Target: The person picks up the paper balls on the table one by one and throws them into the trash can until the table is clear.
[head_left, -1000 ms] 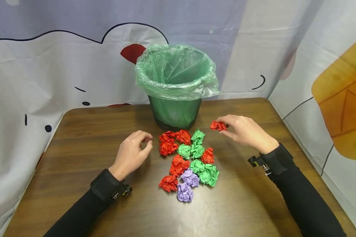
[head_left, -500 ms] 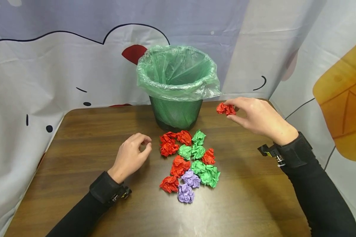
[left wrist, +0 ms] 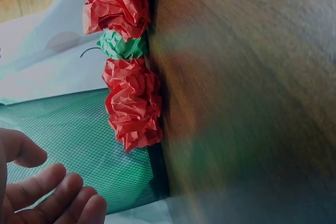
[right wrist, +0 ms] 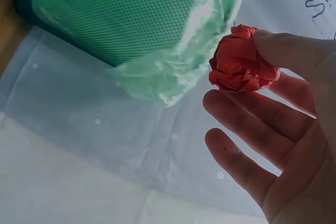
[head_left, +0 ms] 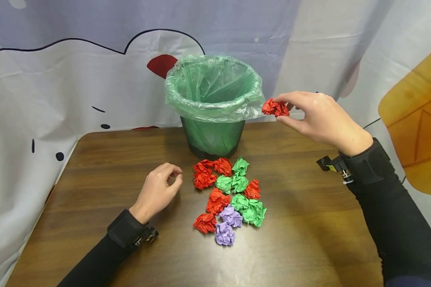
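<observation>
My right hand [head_left: 319, 115] pinches a crumpled red paper ball [head_left: 275, 108] between thumb and fingers, raised above the table just right of the bin's rim. In the right wrist view the same red paper ball [right wrist: 241, 61] appears beside the overhanging green liner [right wrist: 173, 72]. My left hand [head_left: 158, 189] is low over the table, left of the paper balls, its fingers loosely curled around nothing. A mesh waste bin [head_left: 213, 137] with a green plastic bag [head_left: 215, 105] over its rim stands at the back. In front of it lie several crumpled red [head_left: 217, 201], green [head_left: 254, 213] and purple [head_left: 224, 234] paper balls.
The wooden table [head_left: 111, 167] reaches back to a printed curtain [head_left: 93, 87] that hangs behind the bin. Another stretch of curtain [head_left: 416, 131] runs along the right side.
My right hand has risen from near the tabletop with the red paper ball, drifting slightly right, up to about the bin's rim height. The left hand has hardly moved.
</observation>
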The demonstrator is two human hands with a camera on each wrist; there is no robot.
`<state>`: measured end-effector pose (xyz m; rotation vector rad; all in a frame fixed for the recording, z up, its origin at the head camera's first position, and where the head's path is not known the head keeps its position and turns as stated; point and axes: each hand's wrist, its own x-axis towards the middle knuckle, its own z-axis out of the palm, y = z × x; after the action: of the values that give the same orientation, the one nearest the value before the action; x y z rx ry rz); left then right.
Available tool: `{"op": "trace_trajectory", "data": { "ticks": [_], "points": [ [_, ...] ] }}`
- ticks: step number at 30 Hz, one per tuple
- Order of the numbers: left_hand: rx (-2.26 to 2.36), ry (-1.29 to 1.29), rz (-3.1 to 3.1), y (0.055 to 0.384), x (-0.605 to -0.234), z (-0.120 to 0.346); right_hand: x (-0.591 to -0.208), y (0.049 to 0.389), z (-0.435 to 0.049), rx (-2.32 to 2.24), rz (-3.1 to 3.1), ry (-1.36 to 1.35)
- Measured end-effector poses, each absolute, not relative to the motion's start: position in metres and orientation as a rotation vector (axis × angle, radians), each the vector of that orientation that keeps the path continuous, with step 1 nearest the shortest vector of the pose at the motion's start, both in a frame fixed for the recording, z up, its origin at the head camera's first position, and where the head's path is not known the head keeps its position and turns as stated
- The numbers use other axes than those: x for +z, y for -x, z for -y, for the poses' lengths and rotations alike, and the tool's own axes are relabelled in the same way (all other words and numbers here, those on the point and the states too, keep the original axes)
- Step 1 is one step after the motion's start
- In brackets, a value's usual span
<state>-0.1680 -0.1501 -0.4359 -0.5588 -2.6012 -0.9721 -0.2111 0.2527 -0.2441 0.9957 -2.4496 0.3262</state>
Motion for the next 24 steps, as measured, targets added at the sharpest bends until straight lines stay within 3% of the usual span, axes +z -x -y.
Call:
{"op": "trace_trajectory", "data": {
  "ticks": [13, 24],
  "points": [
    [-0.948, 0.57, 2.599, 0.168, -0.437, 0.145, -0.201, 0.245, -0.234, 0.353, 2.54, -1.009],
    [-0.974, 0.552, 2.618, 0.168, -0.438, 0.144, -0.186, 0.277, -0.212, 0.37, 2.604, -1.036]
  ]
}}
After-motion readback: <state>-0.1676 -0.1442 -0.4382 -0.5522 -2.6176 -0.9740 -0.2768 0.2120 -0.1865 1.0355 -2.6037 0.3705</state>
